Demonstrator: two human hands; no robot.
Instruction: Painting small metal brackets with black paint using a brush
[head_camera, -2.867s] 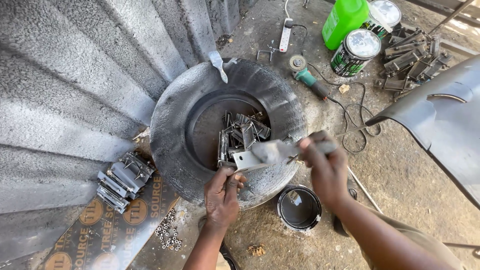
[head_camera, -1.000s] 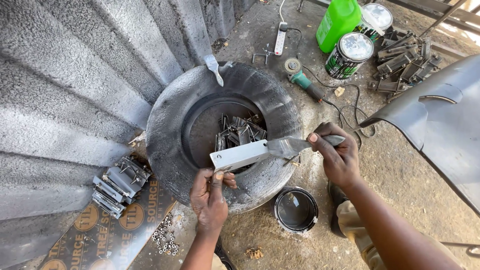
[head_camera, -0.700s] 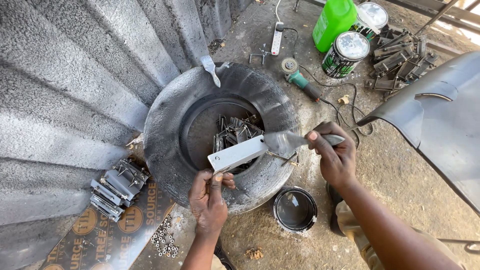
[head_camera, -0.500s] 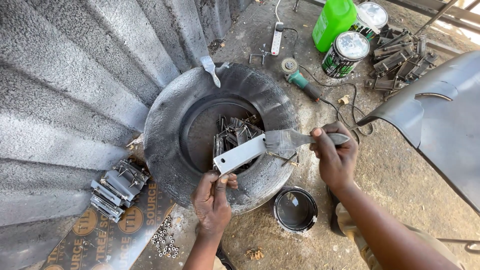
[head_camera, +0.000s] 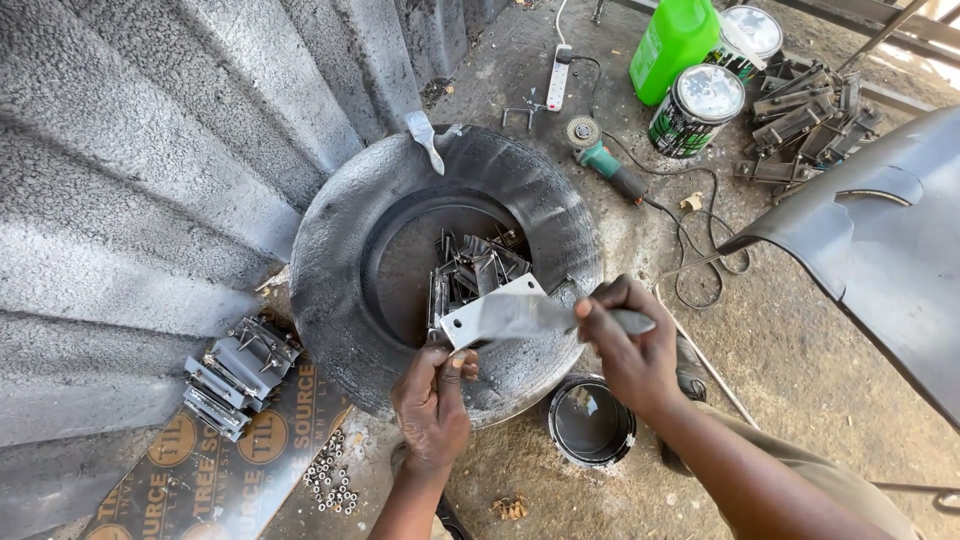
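Biggest thing here is the corrugated sheet, coated grey, filling the whole left side, with a curved grey panel on the right. Between them sits an old tyre lying flat on the ground, used as a work stand, with a pile of brackets dumped in its well.

The left hand is closed around the lower end of a flat metal plate, pinching it from underneath so it hangs over the tyre's near rim. The right hand is wrapped shut on a putty knife, blade laid flat across the plate's face.

If you ask me, doing this well is about blade angle: keep it low and almost flat, pull one long stroke along the plate, and don't let the plate twist, since it's only held at one end. Bracing that free end on the tyre would probably help. Fingers on the left look close to the blade path, so I'd stroke away from them.

Open tin of grey stuff sits just below the right hand, handy for reloading. More finished-looking brackets are stacked left of the tyre, and a spare knife rests on the far rim. Grinder, green bottle and a closed can are further back.
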